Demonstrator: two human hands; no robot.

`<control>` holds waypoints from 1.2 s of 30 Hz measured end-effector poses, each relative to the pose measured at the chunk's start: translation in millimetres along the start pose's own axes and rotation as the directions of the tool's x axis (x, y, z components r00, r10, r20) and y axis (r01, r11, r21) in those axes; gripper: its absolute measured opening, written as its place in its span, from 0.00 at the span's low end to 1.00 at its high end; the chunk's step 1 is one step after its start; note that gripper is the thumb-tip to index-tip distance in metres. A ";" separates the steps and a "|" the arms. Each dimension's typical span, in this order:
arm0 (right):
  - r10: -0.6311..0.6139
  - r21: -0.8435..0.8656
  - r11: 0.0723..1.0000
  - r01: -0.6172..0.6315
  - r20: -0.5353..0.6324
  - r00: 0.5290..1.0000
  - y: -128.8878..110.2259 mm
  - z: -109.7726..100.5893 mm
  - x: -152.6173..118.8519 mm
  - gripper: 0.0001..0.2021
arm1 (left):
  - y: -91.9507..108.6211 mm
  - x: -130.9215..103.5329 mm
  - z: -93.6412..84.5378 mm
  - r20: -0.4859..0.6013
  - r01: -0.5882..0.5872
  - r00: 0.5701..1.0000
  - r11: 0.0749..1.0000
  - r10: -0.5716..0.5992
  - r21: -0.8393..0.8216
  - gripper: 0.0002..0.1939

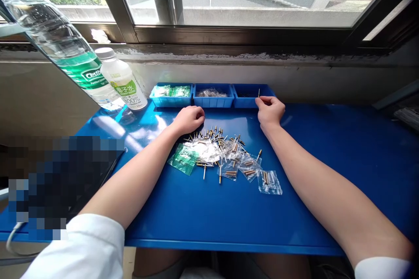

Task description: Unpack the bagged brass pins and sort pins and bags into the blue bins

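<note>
My right hand (271, 110) is at the front of the right blue bin (245, 102), pinching a small thin blind rivet (259, 93) upright between thumb and fingertips. My left hand (189, 120) rests on the table with its fingers loosely curled, and nothing shows in it. Just in front of it lies a pile of blind rivets (214, 133) with gold-coloured and silver parts. Mixed in with the pile are a green packet (184, 158) and several clear bags (270, 183) with copper-coloured pins inside.
The left bin (173, 102) holds green packets; the middle bin (213, 102) holds small silvery pieces. A large water bottle (62, 39) and a smaller white bottle (122, 80) stand at the back left of the blue table (196, 218). A blurred dark object (75, 174) lies left.
</note>
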State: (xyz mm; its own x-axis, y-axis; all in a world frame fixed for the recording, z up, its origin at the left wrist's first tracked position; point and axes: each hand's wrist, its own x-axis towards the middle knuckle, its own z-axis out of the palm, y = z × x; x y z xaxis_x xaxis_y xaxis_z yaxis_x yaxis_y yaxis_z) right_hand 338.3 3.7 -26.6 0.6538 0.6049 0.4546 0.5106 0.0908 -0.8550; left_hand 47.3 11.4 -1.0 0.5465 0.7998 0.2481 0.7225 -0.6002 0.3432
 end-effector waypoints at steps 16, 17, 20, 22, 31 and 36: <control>-0.335 0.191 0.941 0.278 0.622 0.707 -47.8 -11.3 -39.7 0.07 | 1.3 0.4 -0.7 0.004 0.007 1.000 1.000 -0.007 0.002 0.11; -0.361 0.221 0.931 0.291 0.674 0.644 -51.6 -11.9 -43.5 0.06 | 1.6 0.5 -0.8 0.006 0.009 1.000 1.000 -0.009 0.005 0.11; -0.398 0.283 0.911 0.298 0.789 0.467 -57.9 -11.6 -49.3 0.06 | 2.2 0.4 -0.7 0.010 0.011 1.000 1.000 -0.011 0.010 0.11; -0.390 0.293 0.913 0.284 0.833 0.392 -58.8 -10.7 -49.6 0.08 | 2.0 0.2 -0.5 0.008 0.007 1.000 1.000 -0.007 0.010 0.11; -0.363 0.265 0.890 0.371 0.904 0.226 -56.2 -9.7 -46.4 0.12 | 1.9 0.4 0.1 0.002 0.005 1.000 1.000 -0.005 0.007 0.11; -0.334 0.238 0.887 0.395 0.922 0.194 -57.8 -9.5 -45.3 0.12 | 1.8 0.5 0.4 -0.003 0.004 1.000 1.000 -0.004 0.012 0.10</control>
State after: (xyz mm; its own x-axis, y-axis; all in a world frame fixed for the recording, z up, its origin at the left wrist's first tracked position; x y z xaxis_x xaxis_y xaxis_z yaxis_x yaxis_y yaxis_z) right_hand 284.4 -36.4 4.5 -0.5585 0.8170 0.1433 0.5788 0.5076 -0.6382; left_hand 49.1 10.6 -0.7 0.5426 0.8023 0.2490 0.7296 -0.5970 0.3337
